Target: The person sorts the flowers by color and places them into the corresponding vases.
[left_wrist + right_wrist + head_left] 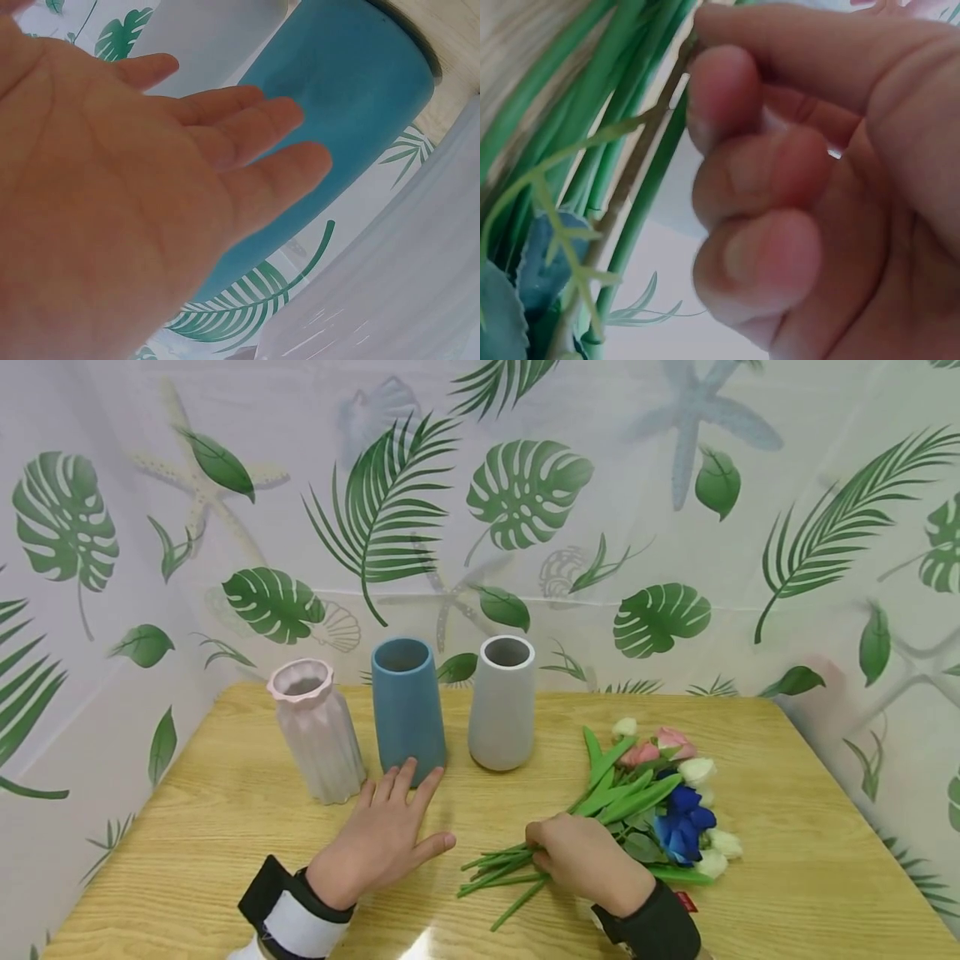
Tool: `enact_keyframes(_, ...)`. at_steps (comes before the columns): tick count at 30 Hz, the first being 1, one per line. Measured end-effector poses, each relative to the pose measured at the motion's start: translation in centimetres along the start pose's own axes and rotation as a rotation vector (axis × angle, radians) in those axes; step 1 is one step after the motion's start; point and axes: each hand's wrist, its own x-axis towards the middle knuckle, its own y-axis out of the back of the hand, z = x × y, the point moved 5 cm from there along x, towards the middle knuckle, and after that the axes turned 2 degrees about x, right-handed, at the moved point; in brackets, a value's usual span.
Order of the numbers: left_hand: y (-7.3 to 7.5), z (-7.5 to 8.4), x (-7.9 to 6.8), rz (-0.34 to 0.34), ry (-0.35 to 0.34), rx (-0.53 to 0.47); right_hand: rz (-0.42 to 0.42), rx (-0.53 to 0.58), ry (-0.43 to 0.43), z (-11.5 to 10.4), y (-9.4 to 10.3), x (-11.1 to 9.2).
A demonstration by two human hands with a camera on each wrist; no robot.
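My left hand [382,837] is spread flat with its fingertips at the lower front of the blue vase [408,714]. In the left wrist view its palm faces the camera, with straight fingers against or just beside the blue wall; exact contact is unclear. Toward the right, my right hand [588,860] lies over a bunch of artificial flowers [637,802] on the table. Its thumb and curled fingers pinch a thin brownish stem [641,154] beside the green stems [615,112]. The bunch has white, pink and blue blooms pointing right; its cut ends point left.
A pale pink fluted vase [318,743] stands left of the blue one, and a white vase [501,718] stands to its right. All three are upright on the wooden table [787,860]. A leaf-printed cloth [577,560] hangs behind the table.
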Motion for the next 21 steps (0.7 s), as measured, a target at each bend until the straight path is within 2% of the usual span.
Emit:
enact_keyframes(8, -0.1, 0.0, 0.0, -0.024, 0.007, -0.004, 0.059, -0.059, -0.001, 0.1, 0.1, -0.1)
enact_keyframes(13, 0.0, -0.1, 0.0, -0.009, 0.007, 0.011, 0.192, -0.095, -0.026, -0.1, 0.9, -0.1)
enact_keyframes(17, 0.1, -0.1, -0.1, -0.006, 0.013, 0.014, 0.305, 0.011, -0.127, -0.4, 1.8, -0.2)
enact_keyframes(21, 0.2, -0.3, -0.1, 0.002, 0.023, 0.005, 0.415, 0.237, -0.225, -0.5, 2.9, -0.5)
